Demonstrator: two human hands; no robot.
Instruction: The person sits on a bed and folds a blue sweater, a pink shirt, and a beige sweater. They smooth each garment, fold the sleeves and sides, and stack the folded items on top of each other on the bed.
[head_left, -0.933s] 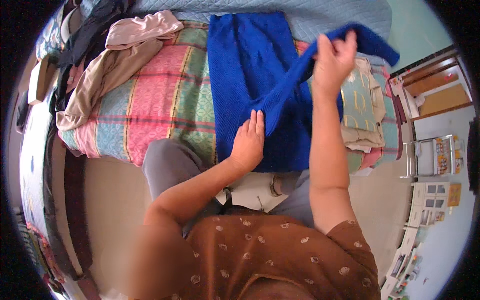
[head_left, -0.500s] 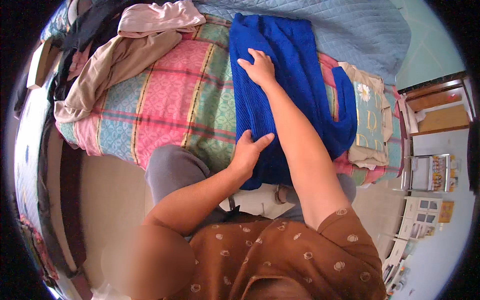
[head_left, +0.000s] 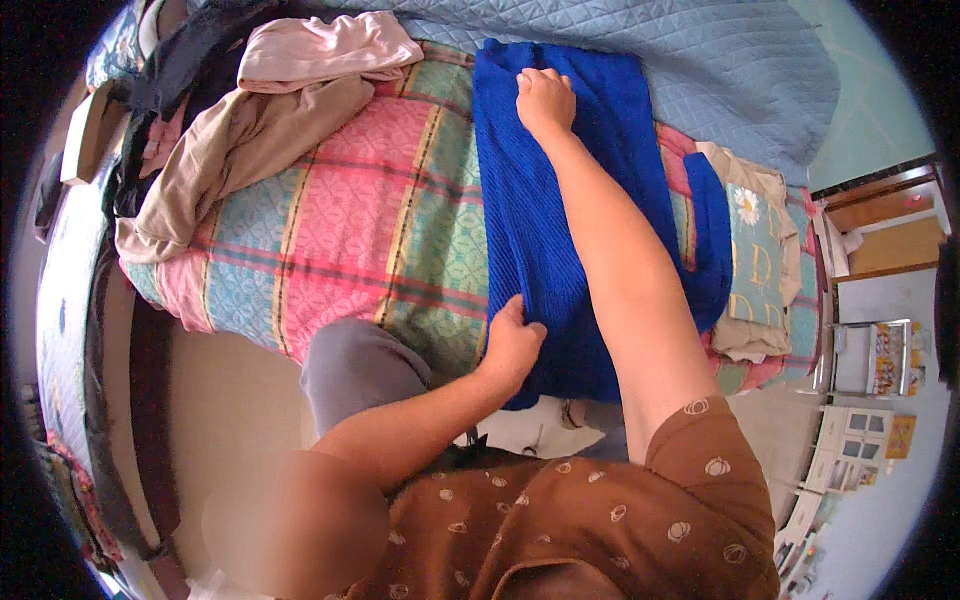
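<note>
A blue knitted sweater (head_left: 600, 200) lies lengthwise over the plaid bedspread, with a sleeve (head_left: 712, 235) curving out on its right side. My right hand (head_left: 547, 100) is at the far end of the sweater, its fingers curled closed on the knit. Close to me, my left hand (head_left: 515, 345) pinches the sweater's left edge near its lower end. A ridge in the fabric runs upward from the left hand. My right forearm crosses over the sweater and hides part of it.
Beige folded clothing with a grey-green printed piece on top (head_left: 755, 265) lies to the right. On the left are a pink folded garment (head_left: 325, 48) and a rumpled tan garment (head_left: 250, 145). A blue quilted cover (head_left: 720, 70) spans the far side. My grey-clad knee (head_left: 360, 375) touches the bed.
Both hands have gone from spread fingers to closed on the sweater. The right hand has moved slightly farther away. The whole view has shifted a little.
</note>
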